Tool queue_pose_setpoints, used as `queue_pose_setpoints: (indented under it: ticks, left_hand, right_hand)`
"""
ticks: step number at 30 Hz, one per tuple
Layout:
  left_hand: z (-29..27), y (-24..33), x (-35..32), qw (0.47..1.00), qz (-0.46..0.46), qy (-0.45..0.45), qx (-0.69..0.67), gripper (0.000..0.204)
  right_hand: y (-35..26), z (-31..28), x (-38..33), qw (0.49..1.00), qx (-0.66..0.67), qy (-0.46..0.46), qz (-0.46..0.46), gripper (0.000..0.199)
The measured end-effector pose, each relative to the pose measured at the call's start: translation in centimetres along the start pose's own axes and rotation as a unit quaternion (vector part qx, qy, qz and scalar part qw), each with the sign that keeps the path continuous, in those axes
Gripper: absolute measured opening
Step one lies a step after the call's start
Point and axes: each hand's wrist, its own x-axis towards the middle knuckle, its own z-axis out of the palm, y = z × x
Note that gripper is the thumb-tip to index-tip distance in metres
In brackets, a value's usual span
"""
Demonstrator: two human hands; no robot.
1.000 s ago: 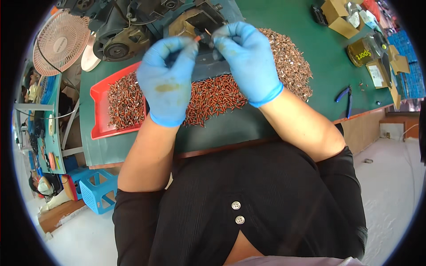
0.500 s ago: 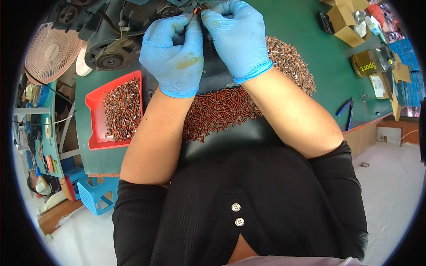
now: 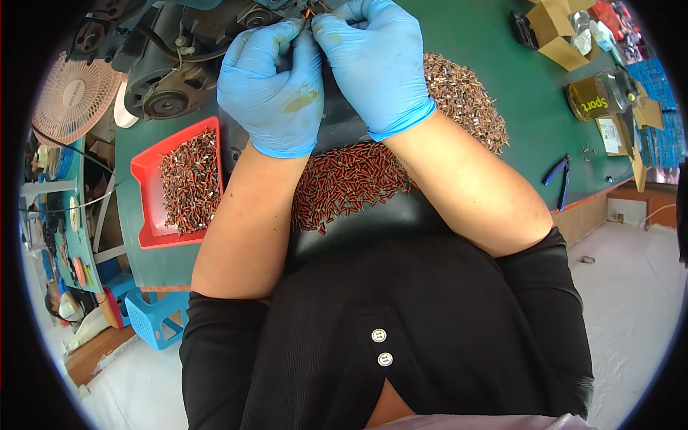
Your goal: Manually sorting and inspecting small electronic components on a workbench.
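Both hands, in blue gloves, meet at the top of the view against a dark machine (image 3: 166,79). My left hand (image 3: 279,93) is closed in a pinch at a tiny orange-red part with metal ends (image 3: 308,13), which looks like a small wound coil. Right beside it, my right hand (image 3: 380,72) is also pinched shut; whatever lies between its fingertips is hidden. Below my wrists, a heap of dark red coil parts (image 3: 351,183) lies on a black surface. Beyond my right forearm spreads a pile of paler, copper-coloured parts (image 3: 469,104).
Left of my forearm sits a red tray (image 3: 150,208) holding more small parts. On the green table (image 3: 473,32) to the right are blue-handled cutters (image 3: 559,178), a clear jar (image 3: 595,97) and an open cardboard box (image 3: 559,46). A fan (image 3: 75,97) stands at the far left.
The view has shifted slightly, so the tray and machine sit a little further left. Both hands keep their pinch at the small part near the machine.
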Motion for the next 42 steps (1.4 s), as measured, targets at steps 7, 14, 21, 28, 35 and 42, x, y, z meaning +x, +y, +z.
queue_pose_setpoints:
  ticks: [7,14,21,28,35,42]
  left_hand:
    - [0.3,-0.3,-0.2,1.000,0.007,-0.005,0.002,0.009]
    - [-0.7,-0.7,1.6,0.976,-0.186,-0.108,-0.024,0.014]
    - [-11.5,-6.8,6.1,0.979,-0.154,-0.107,0.083,0.026]
    - [-25.2,-21.8,2.6,0.886,-0.212,-0.207,0.357,0.040]
    - [-24.7,-23.2,-0.1,0.912,-0.213,-0.148,0.318,0.049]
    - [-24.7,-23.8,-1.5,0.901,-0.289,-0.055,0.319,0.046]
  right_hand:
    - [1.0,-0.1,0.1,1.000,-0.015,-0.002,-0.019,0.013]
    - [2.3,-4.9,1.4,0.972,0.129,-0.171,0.100,0.010]
    - [4.5,-12.8,-0.8,0.940,-0.264,-0.215,-0.007,0.022]
    - [6.8,-14.4,-4.3,0.874,-0.450,-0.121,-0.137,0.054]
    - [9.9,-13.0,-3.0,0.807,-0.554,-0.122,-0.163,0.043]
    - [10.9,-14.1,0.0,0.813,-0.529,-0.110,-0.217,0.019]
